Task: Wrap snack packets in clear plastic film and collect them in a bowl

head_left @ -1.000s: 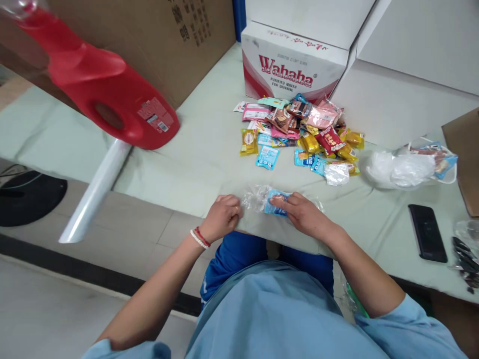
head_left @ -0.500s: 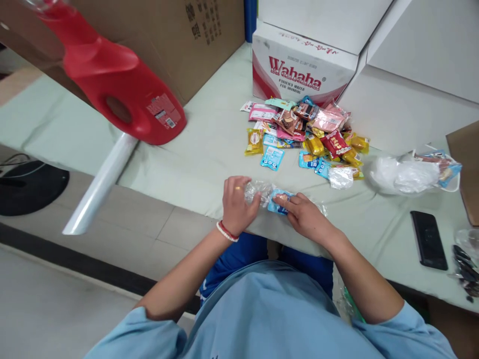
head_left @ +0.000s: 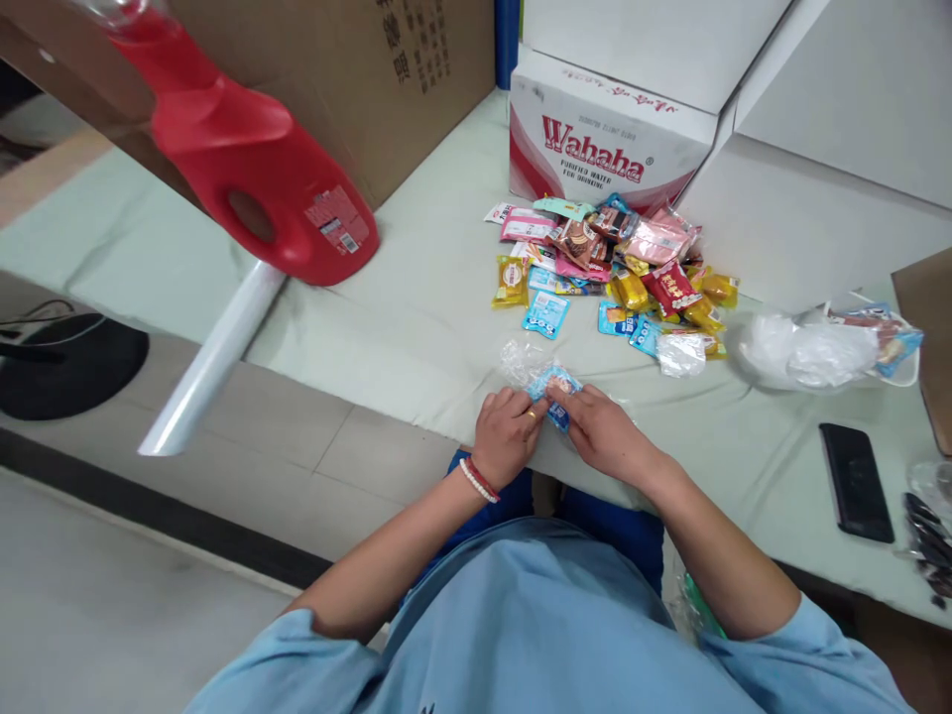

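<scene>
My left hand [head_left: 506, 434] and my right hand [head_left: 601, 432] meet at the near edge of the pale green table [head_left: 416, 317]. Both pinch a small clear plastic bag [head_left: 525, 361] with a blue snack packet [head_left: 556, 385] in it. The bag's open end lies crumpled toward the far side. A bead bracelet is on my left wrist. A pile of small snack packets [head_left: 617, 268] lies farther back on the table.
A red jug [head_left: 253, 174] lies tilted at the left beside a roll of clear film [head_left: 215, 357]. A Wahaha carton [head_left: 602, 149] and a brown box [head_left: 327, 69] stand behind. White plastic bags [head_left: 810, 347], a black phone [head_left: 855, 481] and dark clips [head_left: 929, 535] lie right.
My left hand went from the bag's left end up onto the crumpled bag, then back beside my right hand. The bag with the blue packet has turned and now sits between both hands.
</scene>
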Action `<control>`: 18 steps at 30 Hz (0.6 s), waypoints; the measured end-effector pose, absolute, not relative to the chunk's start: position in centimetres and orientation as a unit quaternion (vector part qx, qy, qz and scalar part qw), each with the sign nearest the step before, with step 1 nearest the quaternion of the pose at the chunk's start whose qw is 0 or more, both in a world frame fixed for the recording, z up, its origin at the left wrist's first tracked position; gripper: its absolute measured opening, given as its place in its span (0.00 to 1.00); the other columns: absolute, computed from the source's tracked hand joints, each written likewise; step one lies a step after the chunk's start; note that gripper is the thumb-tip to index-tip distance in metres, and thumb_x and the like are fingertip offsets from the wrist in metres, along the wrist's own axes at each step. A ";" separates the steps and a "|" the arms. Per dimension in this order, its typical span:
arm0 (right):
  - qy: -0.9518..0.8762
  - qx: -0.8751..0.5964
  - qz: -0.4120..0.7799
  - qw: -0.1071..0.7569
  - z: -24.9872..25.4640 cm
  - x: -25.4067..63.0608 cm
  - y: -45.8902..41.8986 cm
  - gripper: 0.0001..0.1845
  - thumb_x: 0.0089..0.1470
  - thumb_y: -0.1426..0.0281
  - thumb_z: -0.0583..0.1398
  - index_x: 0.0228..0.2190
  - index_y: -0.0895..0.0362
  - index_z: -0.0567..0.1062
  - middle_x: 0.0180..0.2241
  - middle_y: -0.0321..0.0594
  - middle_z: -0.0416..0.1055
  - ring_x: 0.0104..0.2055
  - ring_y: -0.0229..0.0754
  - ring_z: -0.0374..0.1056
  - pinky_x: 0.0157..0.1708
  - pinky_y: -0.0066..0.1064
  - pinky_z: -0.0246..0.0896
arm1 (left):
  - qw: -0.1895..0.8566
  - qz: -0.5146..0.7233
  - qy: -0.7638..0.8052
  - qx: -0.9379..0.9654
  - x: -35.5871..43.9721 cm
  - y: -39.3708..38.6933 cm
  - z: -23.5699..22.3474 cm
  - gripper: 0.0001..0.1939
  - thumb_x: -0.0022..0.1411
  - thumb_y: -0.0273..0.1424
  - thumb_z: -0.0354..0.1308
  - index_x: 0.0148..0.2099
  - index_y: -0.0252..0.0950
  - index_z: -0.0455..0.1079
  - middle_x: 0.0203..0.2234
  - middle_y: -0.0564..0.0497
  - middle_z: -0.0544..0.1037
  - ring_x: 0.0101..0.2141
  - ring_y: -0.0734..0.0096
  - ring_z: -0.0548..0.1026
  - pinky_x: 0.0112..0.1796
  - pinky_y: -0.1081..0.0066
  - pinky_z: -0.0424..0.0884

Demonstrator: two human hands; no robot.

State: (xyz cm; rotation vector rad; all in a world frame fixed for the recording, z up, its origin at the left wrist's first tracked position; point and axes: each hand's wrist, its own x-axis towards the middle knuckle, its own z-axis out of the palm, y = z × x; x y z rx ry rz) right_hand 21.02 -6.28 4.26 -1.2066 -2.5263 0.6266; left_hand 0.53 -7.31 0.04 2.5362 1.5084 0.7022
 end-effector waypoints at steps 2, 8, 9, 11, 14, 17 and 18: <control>-0.877 -0.418 0.205 0.123 4.1 21.0 -6.3 0.34 0.58 0.81 0.54 0.67 0.67 0.63 0.57 0.60 0.74 0.58 0.55 0.67 0.55 0.47 0.69 | 0.081 0.229 0.508 0.826 0.6 -7.0 0.0 0.15 0.74 0.31 0.50 0.51 0.43 0.79 0.30 0.47 0.74 0.36 0.60 0.68 0.36 0.61 0.59; -0.889 -0.428 0.154 0.056 3.9 19.9 -6.4 0.34 0.60 0.82 0.52 0.67 0.67 0.63 0.62 0.59 0.70 0.62 0.55 0.65 0.62 0.48 0.64 | 0.281 0.392 0.486 0.729 0.0 -6.2 -0.8 0.10 0.70 0.31 0.56 0.42 0.41 0.80 0.30 0.50 0.76 0.34 0.66 0.73 0.37 0.66 0.67; -0.889 -0.433 0.144 0.042 4.0 19.6 -6.4 0.34 0.60 0.82 0.52 0.67 0.66 0.63 0.61 0.58 0.70 0.61 0.55 0.66 0.61 0.48 0.63 | 0.320 0.427 0.481 0.695 -0.2 -6.1 -0.9 0.10 0.69 0.31 0.56 0.42 0.40 0.80 0.30 0.50 0.76 0.33 0.68 0.74 0.37 0.67 0.69; -0.886 -0.444 0.130 0.014 4.1 19.2 -6.5 0.34 0.62 0.82 0.51 0.68 0.64 0.64 0.58 0.56 0.73 0.56 0.55 0.68 0.59 0.47 0.65 | 0.351 0.484 0.514 0.615 -0.7 -5.4 -0.8 0.11 0.69 0.33 0.55 0.44 0.38 0.78 0.33 0.50 0.77 0.35 0.68 0.76 0.38 0.68 0.71; -0.881 -0.457 0.120 -0.008 4.0 19.1 -6.7 0.34 0.62 0.82 0.51 0.69 0.61 0.65 0.53 0.54 0.76 0.50 0.55 0.68 0.53 0.45 0.66 | 0.279 0.481 0.631 0.541 -1.2 -3.5 -0.3 0.18 0.70 0.41 0.55 0.54 0.36 0.73 0.48 0.42 0.77 0.49 0.60 0.76 0.52 0.59 0.72; -0.882 -0.456 0.121 0.006 3.6 19.4 -6.6 0.34 0.62 0.82 0.52 0.68 0.60 0.66 0.51 0.54 0.76 0.48 0.53 0.67 0.52 0.43 0.64 | 0.236 0.373 0.683 0.582 -1.2 -1.3 0.3 0.24 0.62 0.48 0.63 0.51 0.34 0.73 0.59 0.35 0.72 0.66 0.43 0.62 0.66 0.44 0.56; -0.882 -0.454 0.126 0.014 3.4 19.5 -6.5 0.34 0.62 0.82 0.52 0.68 0.59 0.66 0.51 0.53 0.76 0.48 0.52 0.67 0.53 0.42 0.64 | 0.246 0.341 0.680 0.601 -1.1 -0.8 0.5 0.22 0.59 0.48 0.66 0.45 0.35 0.74 0.60 0.35 0.72 0.68 0.40 0.58 0.68 0.42 0.52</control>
